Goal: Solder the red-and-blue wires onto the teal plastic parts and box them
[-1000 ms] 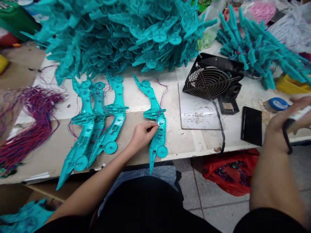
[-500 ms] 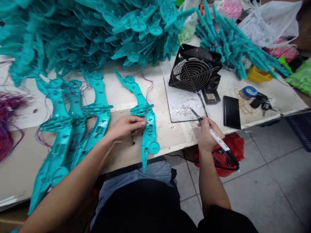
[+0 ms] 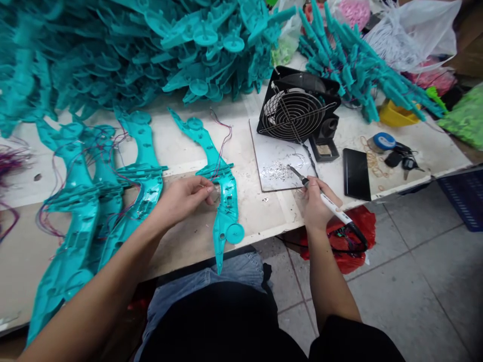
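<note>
My left hand is closed in a pinch beside a teal plastic bow-shaped shell lying on the table. Thin red and purple wires run across this shell down to my pinched fingertips; their ends are hidden there. My right hand is wrapped round a soldering iron with a white handle. Its tip hangs over a white board scattered with small solder bits. More teal shells with wires lie left of my left hand.
A black fan stands behind the board, beside an iron stand. Farther right are a black phone, a blue-topped tin and keys. A large heap of teal shells fills the back; a red bag sits below the table edge.
My left hand has shifted left, off the shell's middle, and the wire ends have moved with it. The soldering iron's tip has moved slightly left over the board. The camera view has shifted a little.
</note>
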